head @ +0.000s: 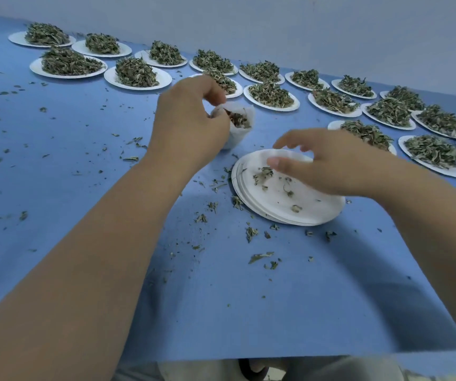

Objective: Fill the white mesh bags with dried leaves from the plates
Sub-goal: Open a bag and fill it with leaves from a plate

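My left hand [191,119] grips a white mesh bag [242,129] by its rim and holds it upright, its mouth open and dried leaves showing inside. To its right lies a stack of white paper plates [303,210] with only a few leaf scraps on the top one. Over that stack hovers my right hand [328,163], palm down, fingers spread and loosely bent with nothing in them. Several white plates heaped with dried leaves [272,94] stand in rows along the far side of the blue table.
The blue table cloth [83,160] is strewn with leaf crumbs, thickest around the plate stack. A pale wall [331,28] runs behind the plate rows. More heaped plates [435,154] stand close to my right hand. The table's near edge [276,358] is at the bottom.
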A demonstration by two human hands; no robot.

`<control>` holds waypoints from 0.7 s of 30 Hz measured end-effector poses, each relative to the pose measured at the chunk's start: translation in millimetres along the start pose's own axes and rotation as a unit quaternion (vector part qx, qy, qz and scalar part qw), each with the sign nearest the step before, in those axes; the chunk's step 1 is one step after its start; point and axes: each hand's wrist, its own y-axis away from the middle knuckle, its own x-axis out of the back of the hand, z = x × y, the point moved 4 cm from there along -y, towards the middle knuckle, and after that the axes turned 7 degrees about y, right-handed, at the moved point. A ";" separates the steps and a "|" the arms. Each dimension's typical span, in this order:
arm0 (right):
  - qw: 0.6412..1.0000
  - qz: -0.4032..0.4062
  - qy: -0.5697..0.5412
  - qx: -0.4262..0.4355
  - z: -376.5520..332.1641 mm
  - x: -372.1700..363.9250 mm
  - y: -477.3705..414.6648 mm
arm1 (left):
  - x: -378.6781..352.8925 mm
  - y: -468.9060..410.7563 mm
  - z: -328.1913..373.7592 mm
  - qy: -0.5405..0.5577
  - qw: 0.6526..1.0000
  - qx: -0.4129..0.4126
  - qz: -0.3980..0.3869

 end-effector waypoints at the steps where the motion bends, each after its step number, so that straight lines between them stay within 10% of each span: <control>1: 0.999 -0.038 0.025 -0.009 1.1 -9.4 4.2 | -2.2 1.1 -0.9 -0.032 0.999 -0.011 -0.018; 15: 0.975 0.190 -0.092 0.073 -17.5 -9.0 37.8 | 9.6 58.6 -7.2 -0.194 0.978 0.030 -0.076; 21: 0.978 0.112 -0.081 0.156 -30.6 -21.3 68.0 | 13.0 96.9 5.0 -0.223 0.965 -0.062 -0.126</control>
